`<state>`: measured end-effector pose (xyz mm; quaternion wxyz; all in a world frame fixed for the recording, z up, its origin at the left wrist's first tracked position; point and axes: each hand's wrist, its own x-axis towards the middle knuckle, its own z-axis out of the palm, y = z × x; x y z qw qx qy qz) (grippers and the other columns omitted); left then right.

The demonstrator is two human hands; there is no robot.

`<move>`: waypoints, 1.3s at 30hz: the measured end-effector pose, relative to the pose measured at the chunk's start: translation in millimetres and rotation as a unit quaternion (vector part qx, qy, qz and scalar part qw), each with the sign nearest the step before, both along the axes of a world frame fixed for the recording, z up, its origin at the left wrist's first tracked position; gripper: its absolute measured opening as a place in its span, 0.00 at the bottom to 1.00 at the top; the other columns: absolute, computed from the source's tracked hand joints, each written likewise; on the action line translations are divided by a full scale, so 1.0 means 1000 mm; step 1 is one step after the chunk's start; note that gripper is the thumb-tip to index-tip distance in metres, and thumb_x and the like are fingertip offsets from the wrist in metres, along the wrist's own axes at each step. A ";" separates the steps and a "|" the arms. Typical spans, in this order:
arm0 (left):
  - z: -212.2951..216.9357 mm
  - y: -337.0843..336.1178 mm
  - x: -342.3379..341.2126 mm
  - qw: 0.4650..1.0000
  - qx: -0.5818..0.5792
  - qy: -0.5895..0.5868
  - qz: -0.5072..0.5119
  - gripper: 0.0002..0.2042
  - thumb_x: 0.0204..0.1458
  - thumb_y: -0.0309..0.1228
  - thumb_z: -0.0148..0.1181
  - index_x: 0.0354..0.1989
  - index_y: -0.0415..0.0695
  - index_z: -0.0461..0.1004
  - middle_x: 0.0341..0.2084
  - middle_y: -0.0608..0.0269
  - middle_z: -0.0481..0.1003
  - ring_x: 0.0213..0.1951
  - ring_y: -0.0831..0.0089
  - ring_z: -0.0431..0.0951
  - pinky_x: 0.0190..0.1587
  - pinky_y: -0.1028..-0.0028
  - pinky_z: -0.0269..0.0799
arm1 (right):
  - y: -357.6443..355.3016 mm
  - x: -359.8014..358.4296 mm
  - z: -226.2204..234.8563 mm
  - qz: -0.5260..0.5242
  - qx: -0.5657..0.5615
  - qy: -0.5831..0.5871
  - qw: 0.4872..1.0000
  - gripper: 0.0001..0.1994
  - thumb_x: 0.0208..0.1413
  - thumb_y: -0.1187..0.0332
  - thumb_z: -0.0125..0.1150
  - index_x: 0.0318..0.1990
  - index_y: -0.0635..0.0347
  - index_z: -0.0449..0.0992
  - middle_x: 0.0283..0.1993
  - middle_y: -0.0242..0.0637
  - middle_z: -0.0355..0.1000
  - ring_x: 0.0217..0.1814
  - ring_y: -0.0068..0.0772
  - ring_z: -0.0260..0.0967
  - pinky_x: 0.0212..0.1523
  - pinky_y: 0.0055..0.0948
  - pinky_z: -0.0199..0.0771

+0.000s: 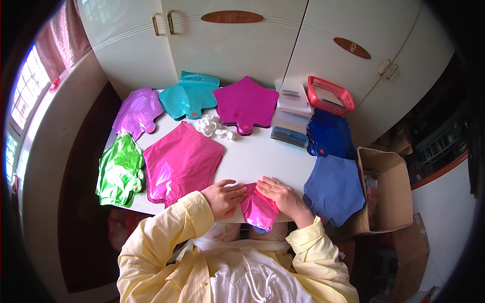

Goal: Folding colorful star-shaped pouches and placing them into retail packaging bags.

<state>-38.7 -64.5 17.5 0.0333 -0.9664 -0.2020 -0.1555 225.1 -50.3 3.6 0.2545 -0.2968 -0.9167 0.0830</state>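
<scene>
Folding in hand: pink foil balloon pressed flat at near worktop edge, left hand and right hand on top, fingers spread flat, gripping nothing. Next move likely calls for a firm crease. Coloured balloon stacks beyond; white cupboards far, cardboard box right.

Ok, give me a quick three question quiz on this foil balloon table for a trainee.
1. True or false: both hands press on the folded pink balloon at the table's near edge.
2. Which colour stack lies nearest the red basket: a) green b) dark blue c) purple?
3. Fill in: the small clear plastic pieces lie between the large pink stack and the ___ star stack.

Key: 1 true, left hand and right hand both rest on it. 2 b, dark blue stack. 3 magenta.
</scene>
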 end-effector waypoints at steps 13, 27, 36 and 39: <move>-0.013 -0.067 0.016 0.985 0.143 -0.090 0.033 0.12 0.44 0.26 0.57 0.39 0.39 0.77 0.39 0.57 0.79 0.42 0.69 0.80 0.43 0.71 0.75 | -0.054 0.008 0.008 -0.008 -0.015 -0.156 0.988 0.25 0.54 0.69 0.47 0.62 0.58 0.62 0.67 0.37 0.57 0.70 0.38 0.50 0.68 0.44 0.48; 0.008 -0.080 0.023 0.922 -0.164 -0.305 0.173 0.09 0.37 0.24 0.62 0.30 0.41 0.77 0.20 0.59 0.76 0.25 0.64 0.77 0.30 0.70 0.72 | -0.077 0.006 0.025 -0.038 -0.262 0.208 0.942 0.08 0.51 0.75 0.60 0.40 0.58 0.76 0.34 0.36 0.73 0.36 0.31 0.70 0.41 0.25 0.68; 0.027 -0.072 0.021 0.841 -0.346 -0.331 0.253 0.06 0.45 0.24 0.66 0.22 0.36 0.75 0.15 0.58 0.72 0.15 0.72 0.69 0.19 0.75 0.64 | -0.074 -0.010 0.055 -0.129 -0.358 0.332 0.863 0.08 0.57 0.70 0.59 0.31 0.67 0.74 0.17 0.26 0.62 0.23 0.11 0.53 0.23 0.19 0.57; 0.009 -0.069 0.024 0.724 -0.472 -0.452 0.220 0.04 0.49 0.23 0.64 0.30 0.34 0.77 0.20 0.63 0.77 0.21 0.81 0.72 0.24 0.80 0.69 | -0.070 -0.007 0.047 -0.123 -0.385 0.341 0.849 0.08 0.57 0.70 0.59 0.30 0.67 0.74 0.16 0.25 0.60 0.22 0.11 0.52 0.21 0.19 0.55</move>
